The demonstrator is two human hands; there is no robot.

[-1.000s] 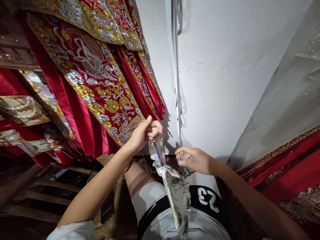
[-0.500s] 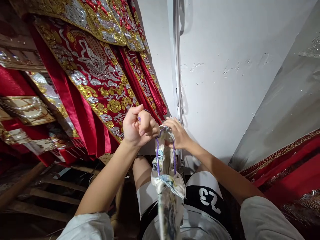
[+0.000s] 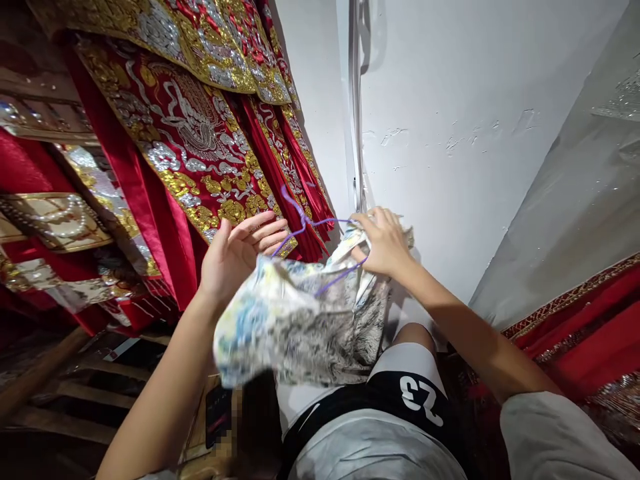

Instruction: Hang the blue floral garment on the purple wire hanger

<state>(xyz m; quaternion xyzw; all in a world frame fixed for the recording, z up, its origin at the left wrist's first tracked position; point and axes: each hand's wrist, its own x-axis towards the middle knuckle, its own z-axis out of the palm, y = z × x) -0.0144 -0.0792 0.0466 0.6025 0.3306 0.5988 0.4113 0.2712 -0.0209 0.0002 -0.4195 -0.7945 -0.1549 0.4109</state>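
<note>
Printed silky cloth pouch, pale with blue, green and grey pattern, held up in the air in front of the person's chest, above the lap; body of the pouch spread broad between the two hands, its lower edge blurred and hanging over the thigh; purple drawstring running from the top of the pouch, one loop arching up between the hands, another strand crossing the cloth toward the right.

Left hand: palm open and turned up, fingers spread and slack, set against the left upper edge of the pouch; whether it pinches cloth or cord cannot be told, since the cloth hides the thumb side.

Right hand: closed over the gathered mouth of the pouch at its upper right, fingers curled down on cloth and cord.

Surroundings: red satin hangings with heavy gold and silver embroidery, ranked on the left, close behind the left hand; white plastered wall straight ahead, a thin grey pipe running down it to just above the right hand; further red and gold cloth at the right edge; white and black shorts bearing the number 23, under the pouch.
</note>
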